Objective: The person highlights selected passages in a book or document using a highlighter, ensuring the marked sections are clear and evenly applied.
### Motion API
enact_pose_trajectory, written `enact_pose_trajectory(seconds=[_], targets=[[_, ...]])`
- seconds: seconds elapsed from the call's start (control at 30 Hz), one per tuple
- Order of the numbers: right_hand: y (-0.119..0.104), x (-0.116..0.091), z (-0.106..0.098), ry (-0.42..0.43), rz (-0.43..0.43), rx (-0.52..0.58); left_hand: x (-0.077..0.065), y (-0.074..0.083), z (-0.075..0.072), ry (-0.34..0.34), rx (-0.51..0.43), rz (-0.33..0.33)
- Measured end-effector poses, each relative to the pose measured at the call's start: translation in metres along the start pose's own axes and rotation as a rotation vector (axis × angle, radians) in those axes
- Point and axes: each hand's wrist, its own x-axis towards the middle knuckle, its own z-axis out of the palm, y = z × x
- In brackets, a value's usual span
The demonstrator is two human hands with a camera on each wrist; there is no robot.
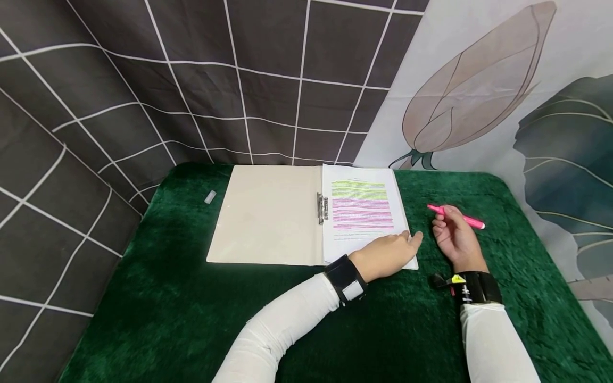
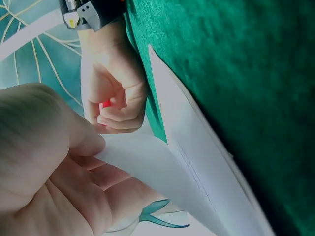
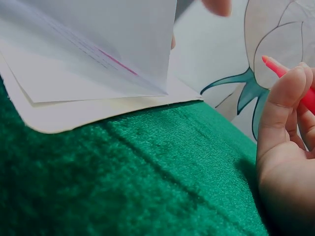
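My left hand is at the lower right of the printed sheet, its thumb and fingers pinching the sheet's edge. In the left wrist view the sheet bends up from the pages below, thumb on one face and fingers behind. Yellow-green highlighting covers the upper lines, pink the middle ones; the last lines are unmarked. To the right, my right hand holds a pink highlighter, its uncapped tip pointing left. The right wrist view also shows the highlighter and the raised sheet.
The papers lie in an open cream clip folder with a metal clip at its spine. A small whitish block lies left of it. Green plush cloth covers the table; patterned fabric hangs behind.
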Motion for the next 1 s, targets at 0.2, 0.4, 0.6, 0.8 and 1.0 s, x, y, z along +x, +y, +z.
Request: enact_pose_trajectory(seconds=[0.2, 0.4, 0.6, 0.8, 1.0], targets=[[0.0, 0.0, 0.001, 0.013, 0.015, 0.011, -0.002, 0.004, 0.001, -0.008, 0.046, 0.008], [-0.001, 0.001, 0.002, 0.03, 0.006, -0.011, -0.002, 0.007, -0.004, 0.031, 0.074, -0.009], [-0.002, 0.0, 0.0, 0.04, 0.009, 0.0, -0.004, 0.009, -0.007, 0.069, 0.084, -0.015], [-0.002, 0.0, 0.001, 0.071, -0.007, -0.044, -0.005, 0.012, -0.005, 0.129, 0.158, -0.001], [-0.002, 0.0, 0.001, 0.051, -0.001, -0.035, -0.01, 0.015, -0.009, 0.16, 0.198, -0.02]])
